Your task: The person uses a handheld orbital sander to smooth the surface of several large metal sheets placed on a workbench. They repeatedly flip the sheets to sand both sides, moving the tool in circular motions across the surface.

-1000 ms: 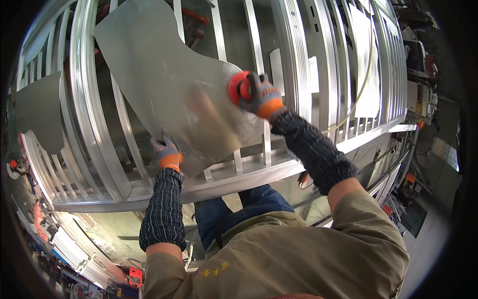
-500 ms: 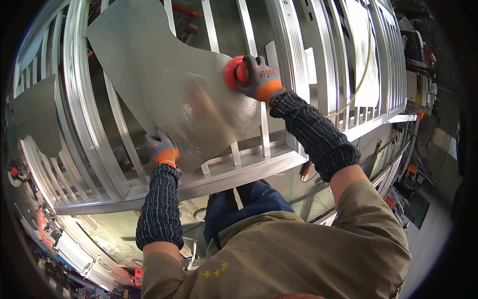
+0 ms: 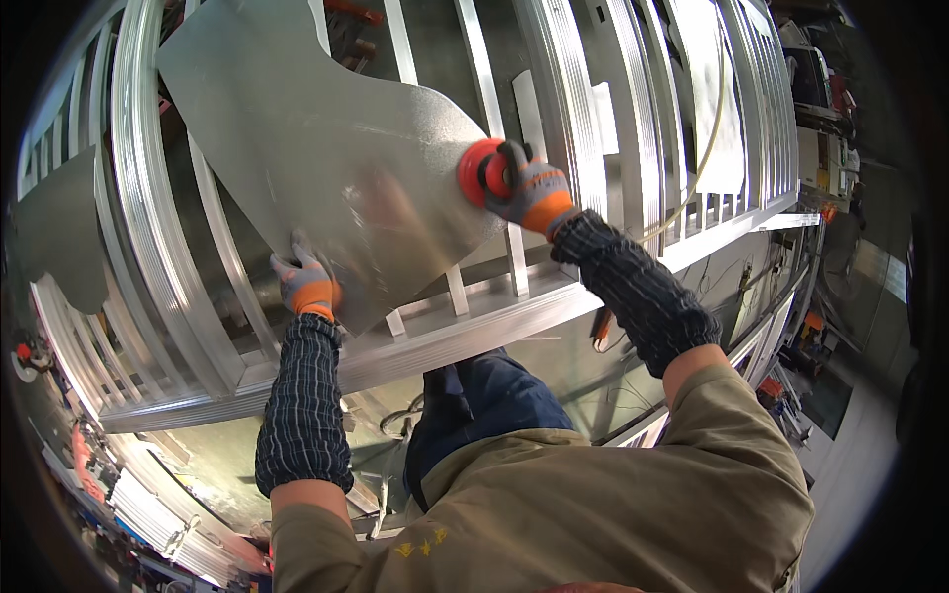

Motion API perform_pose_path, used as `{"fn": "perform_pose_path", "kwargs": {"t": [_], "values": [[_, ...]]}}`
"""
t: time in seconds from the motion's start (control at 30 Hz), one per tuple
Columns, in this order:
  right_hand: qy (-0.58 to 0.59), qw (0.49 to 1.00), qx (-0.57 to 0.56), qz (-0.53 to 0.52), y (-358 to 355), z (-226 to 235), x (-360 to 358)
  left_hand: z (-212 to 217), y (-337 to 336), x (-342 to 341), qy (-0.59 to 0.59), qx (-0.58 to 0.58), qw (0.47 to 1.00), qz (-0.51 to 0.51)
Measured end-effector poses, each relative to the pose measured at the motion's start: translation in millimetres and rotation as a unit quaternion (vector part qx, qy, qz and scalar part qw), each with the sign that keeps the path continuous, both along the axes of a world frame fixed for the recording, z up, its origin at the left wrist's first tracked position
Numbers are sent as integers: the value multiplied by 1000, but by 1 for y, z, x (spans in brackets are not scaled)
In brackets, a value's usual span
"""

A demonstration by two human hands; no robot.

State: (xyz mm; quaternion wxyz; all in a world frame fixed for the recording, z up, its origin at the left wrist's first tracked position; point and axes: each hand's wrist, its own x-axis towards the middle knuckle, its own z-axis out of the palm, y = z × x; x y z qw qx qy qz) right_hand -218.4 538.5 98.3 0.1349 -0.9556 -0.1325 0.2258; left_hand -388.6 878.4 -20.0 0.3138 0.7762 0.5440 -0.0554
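A large grey metal sheet (image 3: 326,148) with a curved outline lies across the aluminium frame (image 3: 366,368). My right hand (image 3: 534,193), in a grey and orange glove, is closed round a disc-shaped red tool (image 3: 476,170) with a dark centre. Its face rests against the sheet's rounded right edge; the exact kind of tool is hard to make out. At the sheet's near left edge, my gloved left hand (image 3: 308,282) grips the metal, thumb and fingers by the rim. Part of those fingers is hidden.
Aluminium slats and ribbed rails (image 3: 163,198) surround the sheet, with gaps between them. Another grey sheet (image 3: 64,222) lies at the far left. A pale hose (image 3: 712,148) runs over the frame at right. Cables and tools lie on the floor below.
My right hand has moved the red tool along the sheet's right edge, toward me and rightward. The left hand still holds the near left edge. The whole view has shifted slightly.
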Motion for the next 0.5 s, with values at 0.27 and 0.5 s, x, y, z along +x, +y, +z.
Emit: {"fn": "perform_pose_path", "kwargs": {"t": [0.27,0.5], "values": [[4,1000,-7,4,-11,-7,4,-10,6,-2,2,25,1000,-18],[44,995,-34,78,-27,-2,-55,12,-3,7,8,-13,1000,-1]]}}
